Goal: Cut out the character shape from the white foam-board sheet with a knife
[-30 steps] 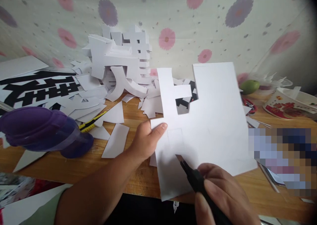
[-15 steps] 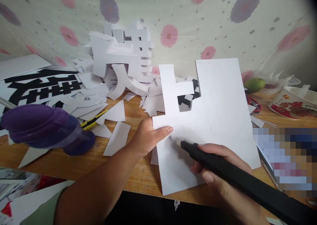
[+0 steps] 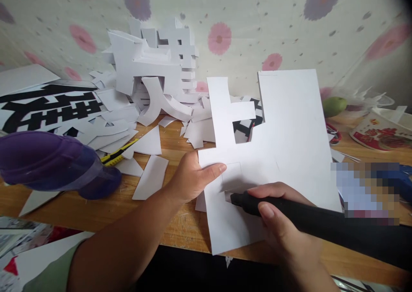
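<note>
My left hand [image 3: 196,174] grips the left edge of a white foam board [image 3: 296,146], thumb lying on top and the other fingers hidden beneath. The board is tilted up off the table, with a notched cut-out along its upper left and faint pencil lines near my thumb. My right hand [image 3: 286,223] is closed around a thick black cutting knife [image 3: 309,215]. Its short flat blade points left and meets the board's surface below the thumb; how deep it goes, I cannot tell.
White cut-out pieces and a stacked white paper model [image 3: 154,64] stand behind the board. On the left are a purple bottle [image 3: 54,163], a yellow utility knife [image 3: 119,152] and black-printed sheets [image 3: 48,107]. At right sit a paper bowl [image 3: 380,131] and a green fruit [image 3: 334,106].
The black knife's tip has moved slightly down and left on the board, and its handle has swung to a flatter angle. My left hand keeps its hold. The view has shifted slightly.
</note>
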The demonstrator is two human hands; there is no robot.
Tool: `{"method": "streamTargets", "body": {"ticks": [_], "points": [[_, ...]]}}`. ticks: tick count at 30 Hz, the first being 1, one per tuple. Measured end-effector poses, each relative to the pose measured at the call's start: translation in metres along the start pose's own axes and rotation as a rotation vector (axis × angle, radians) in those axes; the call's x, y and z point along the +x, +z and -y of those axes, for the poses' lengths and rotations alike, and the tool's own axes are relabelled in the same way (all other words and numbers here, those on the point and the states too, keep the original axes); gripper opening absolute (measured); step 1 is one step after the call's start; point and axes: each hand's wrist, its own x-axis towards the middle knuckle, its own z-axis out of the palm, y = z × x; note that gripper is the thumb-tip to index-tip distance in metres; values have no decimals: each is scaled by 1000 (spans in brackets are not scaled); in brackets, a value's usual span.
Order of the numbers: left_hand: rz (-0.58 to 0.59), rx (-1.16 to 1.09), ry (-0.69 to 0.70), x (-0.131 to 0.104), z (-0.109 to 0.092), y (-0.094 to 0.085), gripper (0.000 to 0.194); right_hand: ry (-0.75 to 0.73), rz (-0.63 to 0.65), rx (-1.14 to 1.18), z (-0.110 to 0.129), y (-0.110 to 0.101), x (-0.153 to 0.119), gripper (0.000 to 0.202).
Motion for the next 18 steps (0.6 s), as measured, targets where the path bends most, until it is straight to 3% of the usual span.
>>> {"method": "streamTargets", "body": {"ticks": [5, 18], "points": [[-3, 6, 29, -1, -2, 1, 15, -39, 10, 3, -3, -1, 1, 11], [58, -3, -1, -6, -4, 5, 31, -44, -29, -14, -1, 0, 1, 9]]}}
